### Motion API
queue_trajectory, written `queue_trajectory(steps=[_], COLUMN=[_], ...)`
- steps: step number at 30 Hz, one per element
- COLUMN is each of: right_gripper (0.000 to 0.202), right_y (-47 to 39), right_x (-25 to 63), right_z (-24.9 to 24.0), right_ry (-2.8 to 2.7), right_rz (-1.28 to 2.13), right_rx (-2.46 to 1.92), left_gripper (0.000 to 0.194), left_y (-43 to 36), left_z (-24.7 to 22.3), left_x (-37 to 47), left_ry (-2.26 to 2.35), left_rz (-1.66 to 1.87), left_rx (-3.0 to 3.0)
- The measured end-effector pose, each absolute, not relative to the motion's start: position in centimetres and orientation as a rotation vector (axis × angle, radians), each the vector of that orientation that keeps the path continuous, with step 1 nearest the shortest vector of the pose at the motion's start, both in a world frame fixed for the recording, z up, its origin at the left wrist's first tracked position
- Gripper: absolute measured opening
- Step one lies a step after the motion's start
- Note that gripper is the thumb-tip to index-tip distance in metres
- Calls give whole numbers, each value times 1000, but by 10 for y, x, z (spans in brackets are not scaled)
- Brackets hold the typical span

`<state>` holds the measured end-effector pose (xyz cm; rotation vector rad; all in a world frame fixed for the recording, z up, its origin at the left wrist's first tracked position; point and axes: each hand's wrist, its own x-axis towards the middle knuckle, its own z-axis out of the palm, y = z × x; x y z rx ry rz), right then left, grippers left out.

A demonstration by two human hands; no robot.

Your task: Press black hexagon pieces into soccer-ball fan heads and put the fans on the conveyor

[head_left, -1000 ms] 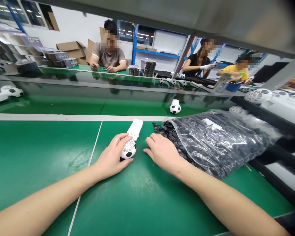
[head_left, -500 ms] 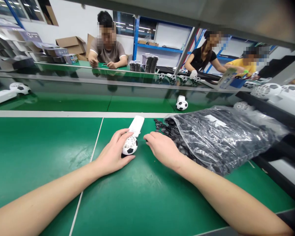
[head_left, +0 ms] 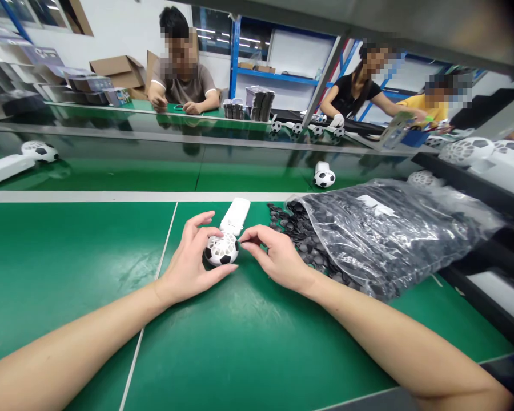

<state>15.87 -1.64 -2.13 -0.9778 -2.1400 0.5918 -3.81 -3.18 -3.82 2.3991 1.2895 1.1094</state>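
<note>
A white device with a flat handle and a black-and-white soccer-ball head (head_left: 221, 250) lies on the green work surface, its handle pointing away from me. My left hand (head_left: 195, 251) curves around the left side of the ball, thumb at the near side, fingers over the top, index finger raised. At the ball's right side, my right hand (head_left: 276, 254) pinches a small black piece (head_left: 242, 242), its tip close to or touching the ball. Many similar loose black pieces (head_left: 306, 242) spill from a clear plastic bag (head_left: 394, 234) just right of that hand.
Across a pale strip runs a green conveyor belt (head_left: 154, 174), with another ball-headed device (head_left: 324, 176) on it and one (head_left: 38, 152) at left. A dark rack (head_left: 475, 188) with more devices borders the right. Co-workers sit at the far bench.
My right hand has moved left from beside the black pieces to the ball, carrying a small black piece. The ball has turned slightly in my left hand, whose index finger has lifted.
</note>
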Motion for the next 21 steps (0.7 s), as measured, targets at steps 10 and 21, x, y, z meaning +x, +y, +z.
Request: queue_trajectory(steps=[10, 21], right_gripper=[6, 6], right_y=[-13, -14], right_x=[156, 154], right_z=[-41, -45], right_ry=[-2375, -2485], right_rz=[562, 469], right_rx=[-1065, -1104], left_gripper=[33, 38], left_y=[-29, -28], left_z=[-38, -46], left_x=[-38, -38], left_ry=[1286, 1188], left_rz=[1091, 1041], left_rx=[2380, 2247])
